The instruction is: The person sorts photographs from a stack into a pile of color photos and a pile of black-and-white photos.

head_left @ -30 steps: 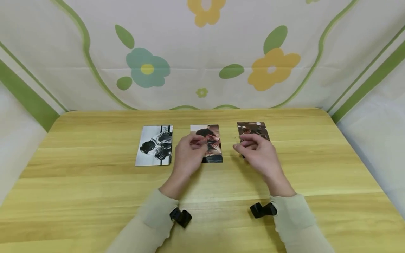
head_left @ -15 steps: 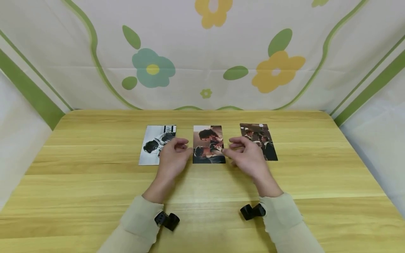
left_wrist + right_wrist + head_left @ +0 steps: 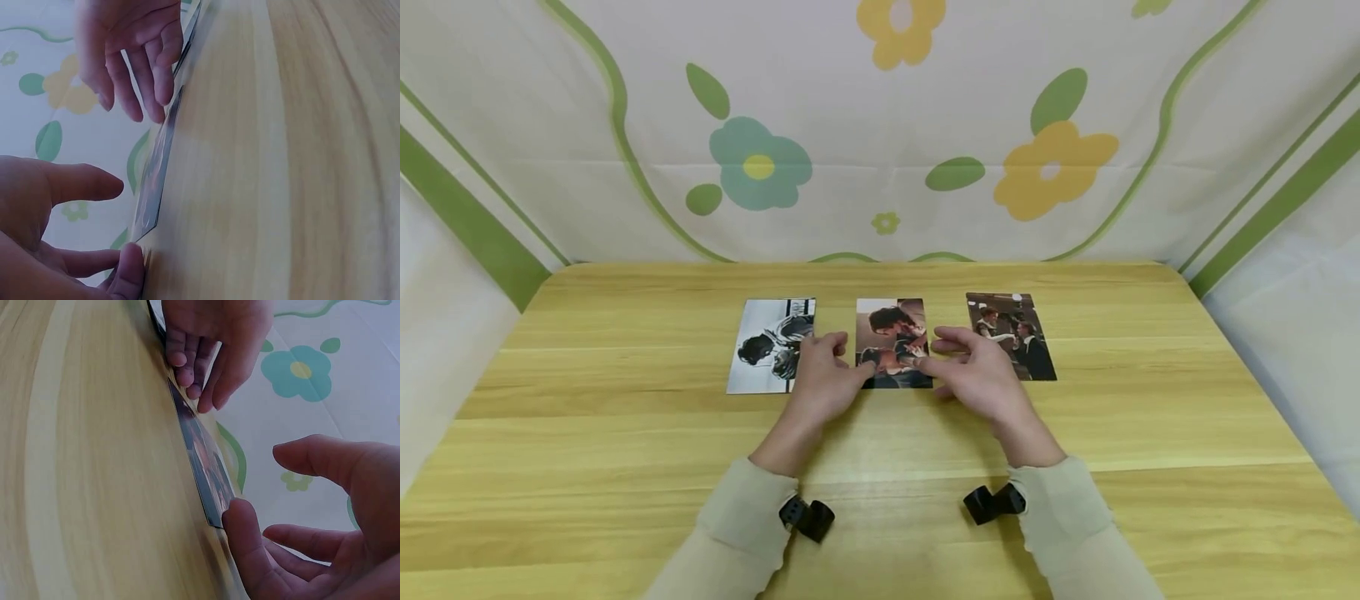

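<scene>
A colour photo card point(image 3: 891, 321) lies flat on the table in the middle, between my two hands. My left hand point(image 3: 826, 385) is at its left edge, thumb spread over the lower left corner and fingers loosely bent. It partly covers a black-and-white photo card point(image 3: 758, 350). On the other side my right hand point(image 3: 987, 379) has its thumb over the right edge. In the right wrist view, a fingertip point(image 3: 240, 515) is right at the corner of the middle card point(image 3: 209, 469), with the thumb raised apart. The left wrist view shows the left thumb point(image 3: 94, 182) likewise raised above the card point(image 3: 156, 178).
A dark colour photo card point(image 3: 1036, 350) lies to the right, partly behind the right hand. The wooden table point(image 3: 895, 533) ends at a flowered white cloth point(image 3: 865, 183) at the back. Black cameras point(image 3: 808, 518) are strapped at both wrists.
Both hands have moved left from over the middle and right cards to either side of the middle card. In the last half second they drew slightly closer together. The cards stay in place.
</scene>
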A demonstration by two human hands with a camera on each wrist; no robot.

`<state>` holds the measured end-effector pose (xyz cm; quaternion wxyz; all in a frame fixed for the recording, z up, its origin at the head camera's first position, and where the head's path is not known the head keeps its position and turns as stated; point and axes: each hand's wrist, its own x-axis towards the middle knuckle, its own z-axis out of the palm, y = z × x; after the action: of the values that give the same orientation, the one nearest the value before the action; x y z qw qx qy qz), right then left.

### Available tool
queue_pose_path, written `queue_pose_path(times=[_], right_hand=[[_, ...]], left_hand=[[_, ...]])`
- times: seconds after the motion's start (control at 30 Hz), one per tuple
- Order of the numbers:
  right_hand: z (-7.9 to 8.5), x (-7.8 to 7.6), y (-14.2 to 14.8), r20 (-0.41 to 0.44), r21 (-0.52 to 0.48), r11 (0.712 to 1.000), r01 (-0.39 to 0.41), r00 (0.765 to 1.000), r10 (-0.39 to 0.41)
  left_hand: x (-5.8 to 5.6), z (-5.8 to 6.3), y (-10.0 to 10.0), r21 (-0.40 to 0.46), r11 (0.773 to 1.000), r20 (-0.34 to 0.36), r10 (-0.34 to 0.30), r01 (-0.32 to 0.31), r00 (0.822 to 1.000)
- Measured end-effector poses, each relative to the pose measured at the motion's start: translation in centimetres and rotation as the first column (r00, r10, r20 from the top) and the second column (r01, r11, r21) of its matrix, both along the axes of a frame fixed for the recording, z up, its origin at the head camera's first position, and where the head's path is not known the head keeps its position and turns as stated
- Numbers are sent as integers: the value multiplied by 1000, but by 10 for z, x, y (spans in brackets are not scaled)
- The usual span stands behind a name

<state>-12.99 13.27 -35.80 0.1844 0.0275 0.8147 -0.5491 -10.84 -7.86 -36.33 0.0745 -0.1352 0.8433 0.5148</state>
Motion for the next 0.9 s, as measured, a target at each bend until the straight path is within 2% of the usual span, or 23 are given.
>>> queue_pose_path(times=[0.27,0.57,0.73,0.9], right_hand=[[-3,2,-6,2,-61,998,8,1000,-8],[-5,3,-10,65,-169,984,53,997,-43],[-6,2,-12,67,-184,981,64,996,-53],[-8,3,-12,56,-186,979,80,996,-71]], left_hand=[[2,-1,6,30,1000,-6,10,-10,1000],[3,-3,7,105,990,-4,90,-89,996],[3,-4,7,123,984,-48,132,-126,990],[2,-5,6,150,976,-59,167,-156,984]])
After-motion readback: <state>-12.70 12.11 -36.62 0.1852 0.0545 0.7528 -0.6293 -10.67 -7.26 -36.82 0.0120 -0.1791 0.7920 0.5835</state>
